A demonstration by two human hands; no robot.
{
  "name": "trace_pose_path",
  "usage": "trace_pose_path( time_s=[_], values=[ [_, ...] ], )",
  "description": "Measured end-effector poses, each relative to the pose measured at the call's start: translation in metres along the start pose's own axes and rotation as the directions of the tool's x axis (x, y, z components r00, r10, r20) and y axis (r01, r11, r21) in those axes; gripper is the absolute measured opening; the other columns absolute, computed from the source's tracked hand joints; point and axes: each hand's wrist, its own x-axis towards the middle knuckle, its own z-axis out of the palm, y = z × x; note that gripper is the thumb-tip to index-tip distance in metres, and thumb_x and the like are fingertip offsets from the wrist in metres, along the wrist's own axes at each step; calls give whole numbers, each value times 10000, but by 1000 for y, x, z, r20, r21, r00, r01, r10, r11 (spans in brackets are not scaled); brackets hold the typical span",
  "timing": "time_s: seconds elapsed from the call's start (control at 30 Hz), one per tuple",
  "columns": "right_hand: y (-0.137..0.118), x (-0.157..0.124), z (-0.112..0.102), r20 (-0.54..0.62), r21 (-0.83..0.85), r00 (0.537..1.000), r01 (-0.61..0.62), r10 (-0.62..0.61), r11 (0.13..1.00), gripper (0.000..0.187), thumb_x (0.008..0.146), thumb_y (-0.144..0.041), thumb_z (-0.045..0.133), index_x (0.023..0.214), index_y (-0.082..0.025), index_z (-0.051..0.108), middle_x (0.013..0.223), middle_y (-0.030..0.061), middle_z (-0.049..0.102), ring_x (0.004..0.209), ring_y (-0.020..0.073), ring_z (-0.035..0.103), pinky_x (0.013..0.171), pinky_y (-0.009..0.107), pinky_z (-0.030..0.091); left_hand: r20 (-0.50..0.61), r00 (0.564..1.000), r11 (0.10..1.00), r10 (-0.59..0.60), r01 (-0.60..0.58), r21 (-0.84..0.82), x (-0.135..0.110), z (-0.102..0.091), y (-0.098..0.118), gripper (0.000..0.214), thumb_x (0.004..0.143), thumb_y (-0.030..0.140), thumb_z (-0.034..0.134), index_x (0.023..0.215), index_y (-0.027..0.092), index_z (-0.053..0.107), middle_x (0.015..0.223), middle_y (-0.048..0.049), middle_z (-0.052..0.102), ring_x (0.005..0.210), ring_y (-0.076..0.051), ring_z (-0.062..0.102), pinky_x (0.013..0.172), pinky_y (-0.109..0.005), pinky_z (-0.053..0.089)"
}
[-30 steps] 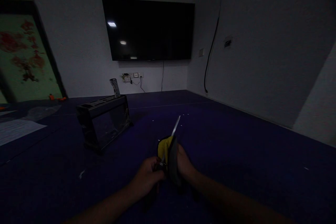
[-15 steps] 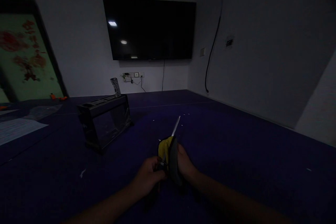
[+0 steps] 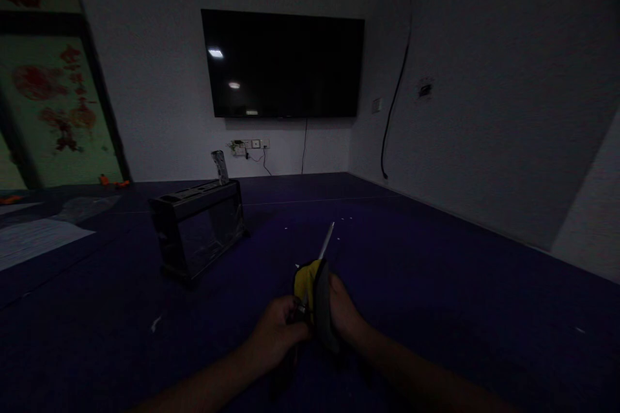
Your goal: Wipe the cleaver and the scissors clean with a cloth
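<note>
A cloth (image 3: 305,279), yellow on one face and grey on the other, is folded around a knife (image 3: 327,239). The narrow silver blade sticks out beyond the cloth, pointing away from me and slightly right. My left hand (image 3: 277,334) is closed around the dark handle at the near end, where a little metal also shows. From the right side, my right hand (image 3: 345,311) presses the grey face of the cloth, its fingers mostly hidden behind it. To the left stands a black knife block (image 3: 197,192) with a patterned handle (image 3: 220,166) rising from its top.
The floor-like purple surface (image 3: 416,251) carries several small white scraps. White paper (image 3: 39,240) and clear plastic (image 3: 90,206) lie at far left, near orange pieces (image 3: 116,182). A television (image 3: 285,68) hangs on the back wall; a black cable (image 3: 398,84) runs down the right wall.
The whole view has shifted a little, so the scene sits slightly lower and farther right. Both hands keep their grip on the knife and cloth, with little other movement.
</note>
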Motion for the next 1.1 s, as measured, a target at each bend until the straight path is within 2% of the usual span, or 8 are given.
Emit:
trace_pose_path(
  time_s=[0.27, 0.6, 1.1],
  values=[
    [1, 0, 0, 25, 12, 1000, 15, -16, 1000, 294, 691, -457, 585, 689, -163, 592, 590, -3, 577, 509, 130, 505, 476, 236, 405, 1, 1000, 999, -16, 16, -29, -1, 1, 6, 137, 525, 149, 552, 661, 136, 553, 546, 45, 483, 510, -79, 416, 476, -188, 282],
    [1, 1, -2, 89, -22, 996, 22, -20, 1000, 301, 717, -458, 552, 695, -159, 578, 592, -7, 556, 514, 123, 489, 477, 230, 397, 12, 1000, 1000, -21, 21, -9, 0, 0, 4, 130, 531, 172, 551, 656, 140, 543, 525, 53, 456, 487, -78, 398, 470, -197, 271],
    [-1, 0, -1, 81, -74, 997, 8, -2, 997, 312, 720, -492, 520, 680, -183, 543, 578, -7, 559, 491, 124, 486, 475, 239, 400, 29, 1000, 999, -2, 3, -43, -1, 1, 5, 140, 533, 157, 565, 672, 138, 563, 581, 41, 509, 554, -89, 433, 519, -200, 295]
  ],
)
